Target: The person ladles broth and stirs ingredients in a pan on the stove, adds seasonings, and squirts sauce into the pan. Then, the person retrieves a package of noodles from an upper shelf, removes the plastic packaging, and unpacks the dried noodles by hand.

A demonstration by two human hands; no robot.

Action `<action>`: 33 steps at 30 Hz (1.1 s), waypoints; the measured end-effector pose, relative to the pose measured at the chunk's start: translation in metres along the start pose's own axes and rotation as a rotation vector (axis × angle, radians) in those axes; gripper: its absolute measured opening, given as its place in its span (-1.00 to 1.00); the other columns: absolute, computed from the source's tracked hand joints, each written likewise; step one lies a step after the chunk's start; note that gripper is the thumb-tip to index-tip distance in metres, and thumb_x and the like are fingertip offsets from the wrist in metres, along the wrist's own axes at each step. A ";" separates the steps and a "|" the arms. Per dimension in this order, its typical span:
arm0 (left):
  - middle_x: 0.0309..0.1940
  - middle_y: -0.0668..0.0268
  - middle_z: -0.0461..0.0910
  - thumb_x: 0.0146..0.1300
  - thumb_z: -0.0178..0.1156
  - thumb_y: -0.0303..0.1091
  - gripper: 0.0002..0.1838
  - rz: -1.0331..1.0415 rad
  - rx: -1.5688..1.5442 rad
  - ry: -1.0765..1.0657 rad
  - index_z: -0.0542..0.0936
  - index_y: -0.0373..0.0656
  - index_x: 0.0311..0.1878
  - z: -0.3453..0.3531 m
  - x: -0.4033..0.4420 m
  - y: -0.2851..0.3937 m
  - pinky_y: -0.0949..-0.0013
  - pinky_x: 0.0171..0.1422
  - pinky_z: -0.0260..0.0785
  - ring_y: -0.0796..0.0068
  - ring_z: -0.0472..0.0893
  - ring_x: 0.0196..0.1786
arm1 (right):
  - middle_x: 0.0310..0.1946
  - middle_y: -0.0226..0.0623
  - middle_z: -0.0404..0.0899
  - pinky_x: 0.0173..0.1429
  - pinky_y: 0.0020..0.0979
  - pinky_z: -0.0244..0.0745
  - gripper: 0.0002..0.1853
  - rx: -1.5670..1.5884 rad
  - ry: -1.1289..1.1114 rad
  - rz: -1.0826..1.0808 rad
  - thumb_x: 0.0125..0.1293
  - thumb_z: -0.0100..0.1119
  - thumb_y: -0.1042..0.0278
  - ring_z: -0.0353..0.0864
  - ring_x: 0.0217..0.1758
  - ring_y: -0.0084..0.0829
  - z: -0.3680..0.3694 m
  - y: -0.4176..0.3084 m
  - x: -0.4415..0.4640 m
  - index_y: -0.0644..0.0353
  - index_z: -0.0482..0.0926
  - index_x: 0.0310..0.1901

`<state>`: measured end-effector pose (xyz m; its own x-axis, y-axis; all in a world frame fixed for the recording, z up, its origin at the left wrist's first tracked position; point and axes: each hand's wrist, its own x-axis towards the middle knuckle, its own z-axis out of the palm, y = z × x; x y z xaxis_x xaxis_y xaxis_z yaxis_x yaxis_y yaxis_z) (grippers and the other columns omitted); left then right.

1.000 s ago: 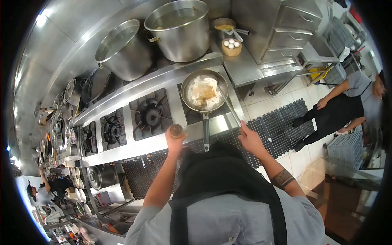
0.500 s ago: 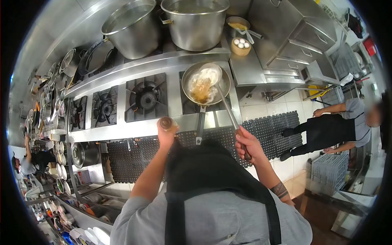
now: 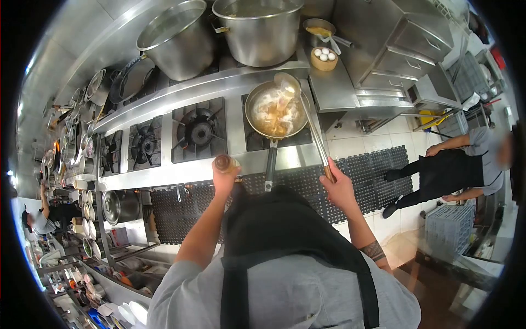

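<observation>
In the pan (image 3: 250, 104), the food (image 3: 278, 114) is looking more mingled than a moment ago, so it is probably blending; the pan is sitting ahead, between my hands. My right hand (image 3: 341, 189) is gripping the ladle (image 3: 314, 130), whose bowl is hanging over the far rim; my left hand (image 3: 223, 181) is clasping a bottle (image 3: 224, 163).

At the stove's (image 3: 235, 126) right end, the burner (image 3: 256, 142) is mostly hidden by the pan (image 3: 251, 118), whose contents (image 3: 276, 115) are blurred. The container (image 3: 223, 163) is partly covered by the left hand (image 3: 224, 179). Along the stove's back edge, the large pot (image 3: 263, 41) is cut off above.
</observation>
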<state>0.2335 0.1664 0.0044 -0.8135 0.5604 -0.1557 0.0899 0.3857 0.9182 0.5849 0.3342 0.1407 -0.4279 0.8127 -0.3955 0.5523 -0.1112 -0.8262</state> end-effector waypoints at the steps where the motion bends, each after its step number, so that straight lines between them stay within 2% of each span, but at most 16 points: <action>1: 0.18 0.21 0.57 -0.03 0.63 -0.31 -0.13 0.005 0.008 0.000 0.36 -0.12 0.33 0.000 -0.001 0.001 0.17 0.40 0.38 0.25 0.57 0.26 | -0.20 -0.12 0.78 -0.15 -0.26 0.64 -0.21 -0.137 0.060 -0.095 0.40 0.30 0.27 0.78 -0.28 -0.19 0.001 0.012 0.004 0.01 0.19 0.61; 5: 0.26 0.16 0.48 -0.01 0.63 -0.32 -0.07 -0.017 0.009 -0.005 0.29 -0.20 0.38 0.001 -0.004 0.000 0.16 0.45 0.33 0.24 0.51 0.32 | -0.05 0.08 0.73 0.11 -0.11 0.60 -0.22 -0.278 0.145 -0.287 0.37 0.30 0.25 0.74 0.00 0.12 -0.002 0.014 0.005 0.01 0.22 0.59; 7: 0.28 0.14 0.48 -0.03 0.64 -0.30 -0.03 0.000 0.021 0.004 0.25 -0.20 0.40 0.003 -0.002 -0.013 0.14 0.44 0.35 0.22 0.52 0.32 | 0.14 0.11 0.66 0.25 -0.19 0.54 -0.24 -0.372 0.028 0.034 0.35 0.32 0.27 0.67 0.20 0.08 -0.007 -0.004 -0.001 0.03 0.27 0.56; 9: 0.32 0.01 0.42 -0.07 0.68 -0.27 0.11 0.015 -0.019 -0.006 0.12 -0.27 0.45 0.000 0.006 -0.059 0.10 0.44 0.37 0.14 0.50 0.35 | 0.14 0.11 0.66 0.25 -0.19 0.54 -0.25 -0.341 0.038 0.009 0.35 0.32 0.26 0.67 0.18 0.11 -0.003 0.002 0.004 0.06 0.29 0.55; 14: 0.35 -0.13 0.35 -0.09 0.69 -0.25 0.16 -0.152 -0.005 -0.077 0.09 -0.35 0.45 -0.013 -0.021 -0.044 0.11 0.45 0.39 0.04 0.48 0.36 | 0.14 0.11 0.66 0.30 -0.18 0.51 -0.25 -0.300 0.057 -0.082 0.33 0.33 0.25 0.67 0.18 0.10 0.022 0.039 0.014 0.16 0.31 0.52; 16: 0.43 -0.18 0.30 -0.06 0.66 -0.16 0.23 -0.075 0.231 -0.054 0.06 -0.41 0.52 -0.028 -0.027 -0.055 0.07 0.53 0.31 -0.02 0.40 0.45 | -0.17 -0.02 0.76 -0.07 -0.18 0.67 -0.27 -0.298 0.166 -0.331 0.38 0.30 0.28 0.79 -0.22 -0.07 0.046 0.064 0.024 0.12 0.29 0.55; 18: 0.49 -0.20 0.24 -0.09 0.65 -0.04 0.31 -0.087 0.350 -0.056 0.03 -0.39 0.58 -0.039 -0.032 -0.021 0.05 0.59 0.24 -0.11 0.33 0.52 | -0.48 -0.27 0.59 -0.54 -0.32 0.50 -0.27 0.294 -0.110 0.042 0.44 0.24 0.33 0.58 -0.60 -0.38 0.060 0.055 0.023 0.00 0.22 0.60; 19: 0.50 -0.20 0.23 -0.10 0.65 -0.03 0.27 -0.141 0.310 -0.045 0.08 -0.32 0.58 -0.045 -0.035 0.002 0.07 0.58 0.25 -0.10 0.32 0.52 | -0.60 -0.45 0.38 -0.73 -0.46 0.21 -0.25 0.411 -0.065 0.156 0.49 0.19 0.37 0.32 -0.76 -0.57 0.078 0.062 0.032 -0.12 0.13 0.64; 20: 0.46 -0.19 0.27 -0.14 0.68 -0.08 0.31 -0.080 0.155 -0.060 0.05 -0.29 0.58 -0.049 -0.030 0.002 0.07 0.59 0.24 -0.09 0.31 0.54 | -0.55 -0.42 0.46 -0.69 -0.45 0.30 -0.28 0.465 -0.085 0.174 0.48 0.20 0.36 0.39 -0.72 -0.53 0.081 0.038 0.020 -0.08 0.17 0.62; 23: 0.38 0.02 0.44 -0.05 0.58 -0.22 0.03 0.166 0.119 0.050 0.23 -0.04 0.50 -0.041 -0.012 0.002 0.09 0.49 0.34 -0.04 0.44 0.45 | -0.55 -0.40 0.48 -0.68 -0.43 0.34 -0.31 0.410 -0.111 0.172 0.52 0.15 0.34 0.42 -0.71 -0.52 0.102 0.036 0.029 -0.08 0.16 0.61; 25: 0.29 0.02 0.51 -0.03 0.55 -0.23 -0.06 0.121 0.052 -0.027 0.29 -0.03 0.45 -0.039 -0.008 0.011 0.08 0.42 0.39 -0.05 0.51 0.37 | -0.55 -0.40 0.49 -0.69 -0.43 0.33 -0.34 0.347 -0.079 0.164 0.53 0.13 0.32 0.42 -0.71 -0.53 0.096 0.036 0.036 -0.08 0.18 0.60; 27: 0.11 0.00 0.62 0.01 0.50 -0.24 -0.21 0.128 0.010 -0.109 0.39 -0.04 0.34 -0.048 -0.004 0.011 0.06 0.29 0.46 -0.09 0.60 0.23 | -0.33 -0.18 0.63 -0.44 -0.22 0.59 -0.34 0.187 -0.138 0.164 0.49 0.17 0.31 0.65 -0.47 -0.25 0.097 0.029 0.046 0.05 0.23 0.58; 28: 0.03 -0.01 0.66 0.02 0.49 -0.24 -0.27 0.181 0.026 -0.097 0.43 -0.06 0.29 -0.055 -0.003 0.008 0.04 0.23 0.48 -0.11 0.63 0.16 | -0.33 -0.18 0.63 -0.44 -0.22 0.59 -0.34 0.166 -0.136 0.137 0.49 0.17 0.31 0.65 -0.47 -0.25 0.099 0.025 0.047 0.05 0.23 0.58; 30: 0.04 0.01 0.66 0.00 0.47 -0.25 -0.33 0.126 -0.043 -0.120 0.47 -0.07 0.22 -0.082 -0.009 0.004 0.04 0.21 0.48 -0.06 0.64 0.15 | 0.06 0.17 0.59 0.17 0.04 0.57 -0.31 -0.806 0.238 -0.359 0.41 0.20 0.34 0.65 0.06 0.11 0.106 0.020 0.047 0.22 0.25 0.54; 32: 0.04 0.03 0.66 -0.02 0.48 -0.24 -0.35 0.160 -0.070 -0.146 0.48 -0.08 0.19 -0.126 -0.022 -0.001 0.06 0.21 0.49 -0.06 0.64 0.14 | 0.35 0.38 0.35 0.55 0.09 0.15 -0.25 -0.850 0.405 -0.499 0.34 0.23 0.37 0.30 0.44 0.30 0.121 -0.010 0.035 0.35 0.23 0.53; 33: 0.04 0.05 0.65 -0.03 0.49 -0.23 -0.35 0.162 -0.094 -0.197 0.49 -0.09 0.17 -0.153 -0.027 -0.007 0.07 0.22 0.49 -0.04 0.64 0.14 | 0.38 0.36 0.33 0.55 0.08 0.14 -0.25 -0.806 0.465 -0.474 0.33 0.25 0.37 0.28 0.46 0.29 0.141 -0.032 0.024 0.36 0.24 0.52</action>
<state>0.1672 0.0362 0.0583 -0.6645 0.7446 -0.0637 0.1483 0.2149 0.9653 0.4560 0.2764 0.1016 -0.5024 0.8322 0.2346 0.7864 0.5526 -0.2762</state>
